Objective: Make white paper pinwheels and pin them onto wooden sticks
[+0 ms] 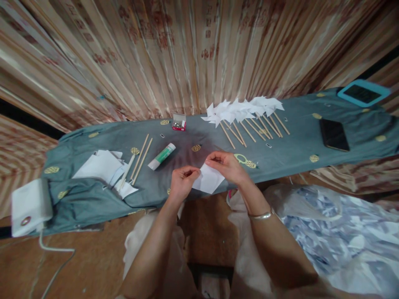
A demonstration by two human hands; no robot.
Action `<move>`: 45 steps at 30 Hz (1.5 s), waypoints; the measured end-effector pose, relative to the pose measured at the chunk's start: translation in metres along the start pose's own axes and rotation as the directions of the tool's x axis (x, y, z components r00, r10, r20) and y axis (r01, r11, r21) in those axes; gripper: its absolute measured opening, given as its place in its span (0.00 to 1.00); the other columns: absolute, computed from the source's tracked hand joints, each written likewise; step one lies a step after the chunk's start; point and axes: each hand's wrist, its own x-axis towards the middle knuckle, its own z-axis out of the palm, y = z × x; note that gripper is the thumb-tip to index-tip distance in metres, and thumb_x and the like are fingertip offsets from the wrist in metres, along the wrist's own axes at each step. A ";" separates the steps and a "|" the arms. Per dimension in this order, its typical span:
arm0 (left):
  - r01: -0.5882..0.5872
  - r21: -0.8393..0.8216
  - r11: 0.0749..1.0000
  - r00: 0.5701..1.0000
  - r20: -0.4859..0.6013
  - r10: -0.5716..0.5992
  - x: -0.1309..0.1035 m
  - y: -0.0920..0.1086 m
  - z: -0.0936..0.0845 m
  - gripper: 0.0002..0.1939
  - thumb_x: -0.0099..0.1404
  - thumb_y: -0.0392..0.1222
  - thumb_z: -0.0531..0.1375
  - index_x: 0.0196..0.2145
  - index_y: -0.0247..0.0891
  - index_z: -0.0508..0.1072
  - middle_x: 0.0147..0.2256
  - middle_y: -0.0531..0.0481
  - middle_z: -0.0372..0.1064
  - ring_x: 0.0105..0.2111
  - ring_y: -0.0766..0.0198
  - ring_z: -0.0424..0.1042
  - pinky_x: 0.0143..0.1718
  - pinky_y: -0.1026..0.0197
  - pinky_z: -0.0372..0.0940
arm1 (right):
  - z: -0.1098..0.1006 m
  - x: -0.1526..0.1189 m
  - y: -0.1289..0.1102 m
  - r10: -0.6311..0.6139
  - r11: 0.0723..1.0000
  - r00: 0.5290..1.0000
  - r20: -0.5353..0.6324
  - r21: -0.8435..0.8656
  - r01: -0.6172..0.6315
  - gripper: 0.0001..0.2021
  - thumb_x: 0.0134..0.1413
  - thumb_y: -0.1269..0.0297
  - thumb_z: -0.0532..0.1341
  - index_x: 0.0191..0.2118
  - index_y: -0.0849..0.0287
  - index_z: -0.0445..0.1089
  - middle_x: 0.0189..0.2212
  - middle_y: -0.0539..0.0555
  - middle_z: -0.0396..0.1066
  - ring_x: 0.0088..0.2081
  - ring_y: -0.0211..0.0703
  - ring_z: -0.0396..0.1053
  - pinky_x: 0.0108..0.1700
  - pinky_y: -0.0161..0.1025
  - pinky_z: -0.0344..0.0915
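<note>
Over the front edge of the cloth-covered table, a small white sheet of paper [209, 181] is held up between my two hands. My left hand [183, 181] pinches its left corner between thumb and fingers. The upper edge is gripped by my right hand [227, 167], fingers pressed together. A glue stick [162, 156] with a green label lies left of my hands. Just beyond my right wrist lies a yellow-green ring-shaped handle [240, 158], the rest of it unclear. Farther back, several white paper pinwheels [246, 110] on wooden sticks lie in an overlapping row.
A small red box of metal pins [179, 123] stands at the back. White paper sheets [101, 167], a white pen-like stick [127, 168] and two wooden sticks [142, 160] lie left. A phone [334, 135] lies right, a blue-framed device [363, 93] beyond. A bag of paper scraps [343, 232] sits lower right.
</note>
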 end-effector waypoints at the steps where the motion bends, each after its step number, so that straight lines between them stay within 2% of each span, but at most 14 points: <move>1: -0.002 0.002 1.000 1.000 0.002 0.002 0.000 -0.001 -0.002 0.06 0.42 0.42 0.66 0.17 0.37 0.77 0.18 0.52 0.71 0.20 0.67 0.65 0.25 0.64 0.58 | -0.001 0.000 0.000 0.014 0.999 1.000 -0.005 0.035 -0.014 0.10 0.42 0.57 0.65 0.27 0.59 0.71 0.23 0.48 0.70 0.25 0.35 0.64 0.29 0.33 0.60; 8: -0.001 0.025 1.000 1.000 0.023 0.000 -0.002 -0.002 -0.010 0.06 0.43 0.42 0.65 0.18 0.37 0.78 0.18 0.52 0.72 0.20 0.67 0.65 0.25 0.64 0.59 | -0.007 0.001 -0.002 0.111 0.974 0.993 -0.039 0.203 -0.101 0.12 0.36 0.58 0.69 0.25 0.59 0.71 0.21 0.46 0.69 0.22 0.33 0.62 0.26 0.32 0.58; 13: 0.008 0.031 0.999 1.000 0.001 -0.008 -0.002 -0.002 -0.014 0.05 0.42 0.42 0.66 0.17 0.37 0.78 0.17 0.52 0.71 0.19 0.68 0.65 0.23 0.65 0.58 | -0.009 0.003 -0.003 0.154 0.957 0.986 -0.071 0.259 -0.131 0.14 0.33 0.57 0.71 0.25 0.59 0.71 0.20 0.46 0.69 0.21 0.32 0.63 0.24 0.32 0.58; 19: 0.035 0.039 0.999 0.999 -0.010 -0.034 -0.002 0.002 -0.022 0.04 0.42 0.41 0.65 0.17 0.38 0.77 0.18 0.50 0.73 0.20 0.64 0.68 0.25 0.64 0.61 | -0.012 0.004 -0.003 0.205 0.936 0.969 -0.140 0.317 -0.152 0.15 0.28 0.57 0.72 0.25 0.58 0.71 0.20 0.47 0.71 0.21 0.34 0.65 0.23 0.33 0.59; 22: 0.008 0.041 0.999 0.999 -0.046 -0.006 -0.002 0.005 -0.025 0.05 0.42 0.42 0.65 0.17 0.38 0.77 0.19 0.49 0.73 0.22 0.63 0.70 0.26 0.63 0.64 | -0.017 0.006 -0.002 0.181 0.939 0.963 -0.200 0.328 -0.108 0.14 0.29 0.57 0.71 0.25 0.57 0.71 0.21 0.47 0.72 0.22 0.36 0.65 0.25 0.34 0.59; 25: -0.037 -0.005 0.999 0.994 -0.107 0.037 -0.003 0.006 -0.024 0.12 0.44 0.47 0.68 0.24 0.36 0.79 0.25 0.47 0.76 0.27 0.62 0.72 0.31 0.62 0.66 | -0.020 0.007 -0.001 0.123 0.950 0.962 -0.243 0.309 -0.043 0.13 0.32 0.56 0.70 0.25 0.57 0.71 0.22 0.48 0.72 0.24 0.37 0.66 0.28 0.35 0.62; 28: -0.049 -0.053 0.997 0.997 -0.059 0.046 -0.005 0.005 -0.019 0.19 0.44 0.49 0.70 0.32 0.36 0.81 0.31 0.47 0.77 0.31 0.61 0.73 0.35 0.62 0.66 | -0.016 0.008 0.001 0.102 0.950 0.969 -0.223 0.311 -0.029 0.13 0.34 0.54 0.70 0.26 0.56 0.70 0.23 0.48 0.72 0.26 0.38 0.67 0.30 0.36 0.64; 32: -0.083 -0.033 0.996 0.996 -0.044 0.082 -0.004 -0.003 -0.015 0.14 0.50 0.51 0.67 0.24 0.36 0.78 0.23 0.52 0.71 0.26 0.66 0.67 0.30 0.64 0.62 | -0.006 0.011 0.008 0.125 0.941 0.968 -0.217 0.335 -0.046 0.13 0.36 0.54 0.69 0.27 0.56 0.71 0.24 0.49 0.72 0.27 0.39 0.67 0.32 0.37 0.65; 34: -0.090 -0.029 0.996 0.994 -0.064 0.088 -0.002 -0.007 -0.015 0.15 0.53 0.52 0.65 0.23 0.36 0.77 0.21 0.53 0.68 0.24 0.67 0.64 0.29 0.64 0.60 | -0.004 0.012 0.009 0.078 0.966 0.952 -0.295 0.257 0.001 0.12 0.40 0.55 0.67 0.30 0.57 0.72 0.27 0.51 0.74 0.29 0.40 0.69 0.36 0.39 0.67; 37: -0.107 -0.002 0.994 0.993 -0.054 0.107 0.001 -0.011 -0.017 0.15 0.54 0.53 0.63 0.24 0.36 0.77 0.22 0.53 0.68 0.25 0.66 0.64 0.29 0.63 0.60 | -0.003 0.008 0.006 -0.186 0.982 0.916 -0.356 -0.083 0.167 0.12 0.49 0.59 0.63 0.40 0.56 0.73 0.42 0.56 0.76 0.45 0.45 0.72 0.50 0.44 0.66; 39: -0.139 0.060 0.988 0.990 -0.030 0.141 0.001 -0.009 -0.017 0.15 0.56 0.52 0.62 0.22 0.36 0.76 0.21 0.53 0.66 0.24 0.66 0.63 0.29 0.63 0.58 | 0.000 0.002 0.000 -0.351 0.902 0.910 -0.221 -0.342 0.265 0.12 0.52 0.62 0.62 0.43 0.55 0.74 0.53 0.57 0.71 0.56 0.47 0.65 0.60 0.48 0.58; 40: -0.157 0.096 0.983 0.987 -0.011 0.159 0.001 -0.008 -0.017 0.15 0.56 0.51 0.62 0.21 0.37 0.75 0.20 0.54 0.64 0.24 0.66 0.62 0.28 0.63 0.57 | 0.002 0.000 -0.003 -0.382 0.858 0.913 -0.141 -0.421 0.294 0.10 0.53 0.63 0.62 0.42 0.55 0.74 0.54 0.57 0.70 0.58 0.48 0.64 0.61 0.49 0.56; 42: -0.191 0.159 0.969 0.982 0.034 0.188 -0.002 -0.003 -0.016 0.15 0.57 0.49 0.61 0.20 0.37 0.73 0.19 0.54 0.61 0.22 0.67 0.59 0.26 0.63 0.55 | 0.007 -0.003 -0.007 -0.397 0.806 0.917 -0.026 -0.489 0.335 0.06 0.53 0.65 0.62 0.37 0.56 0.75 0.54 0.58 0.71 0.58 0.48 0.64 0.61 0.50 0.56; 45: -0.235 0.226 0.945 0.971 0.090 0.220 -0.005 0.004 -0.013 0.14 0.57 0.47 0.59 0.19 0.37 0.72 0.19 0.54 0.60 0.22 0.67 0.58 0.25 0.63 0.53 | 0.014 -0.004 -0.010 -0.346 0.817 0.936 0.073 -0.467 0.338 0.04 0.52 0.68 0.61 0.30 0.57 0.74 0.46 0.57 0.76 0.52 0.46 0.70 0.57 0.47 0.61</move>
